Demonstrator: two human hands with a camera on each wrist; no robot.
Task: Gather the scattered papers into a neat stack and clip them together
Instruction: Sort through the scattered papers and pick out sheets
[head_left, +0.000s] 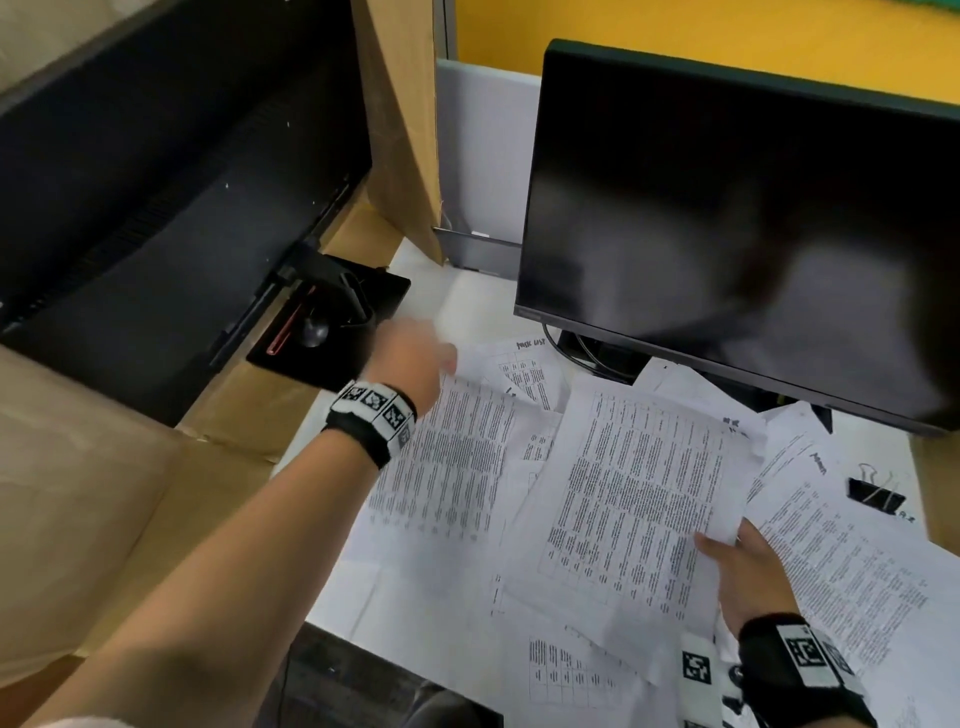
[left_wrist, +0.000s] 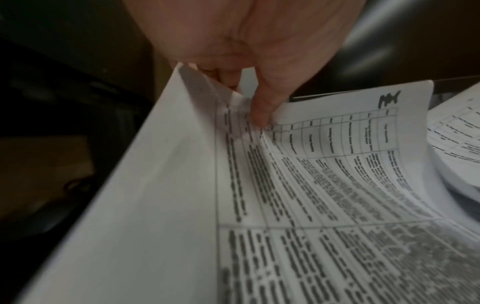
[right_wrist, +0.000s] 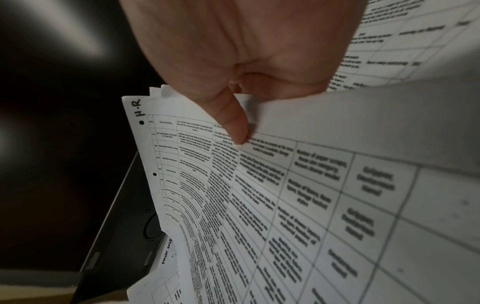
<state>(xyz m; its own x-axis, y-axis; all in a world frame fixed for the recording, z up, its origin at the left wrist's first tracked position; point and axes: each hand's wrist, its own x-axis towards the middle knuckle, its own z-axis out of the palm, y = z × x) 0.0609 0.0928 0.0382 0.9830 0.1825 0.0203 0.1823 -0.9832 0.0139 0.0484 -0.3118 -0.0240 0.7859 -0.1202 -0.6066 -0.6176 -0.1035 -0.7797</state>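
Printed white sheets lie scattered over the desk (head_left: 467, 306). My left hand (head_left: 410, 358) reaches far forward and pinches the top edge of one table-printed sheet (head_left: 452, 457); in the left wrist view its thumb (left_wrist: 259, 115) presses that sheet (left_wrist: 311, 185), crumpling the corner upward. My right hand (head_left: 737, 561) grips the near corner of a lifted sheaf (head_left: 634, 493); in the right wrist view its thumb (right_wrist: 233, 125) lies on the sheaf (right_wrist: 259, 195), marked "H-R". A black binder clip (head_left: 875, 491) rests on paper at the right. More loose sheets (head_left: 857, 571) lie beneath.
A dark monitor (head_left: 727, 234) stands over the papers at the back right, with cables under it. Another monitor's back (head_left: 156, 208) and its black base (head_left: 332, 322) sit on brown cardboard (head_left: 78, 493) at the left. The desk's near edge runs along the bottom left.
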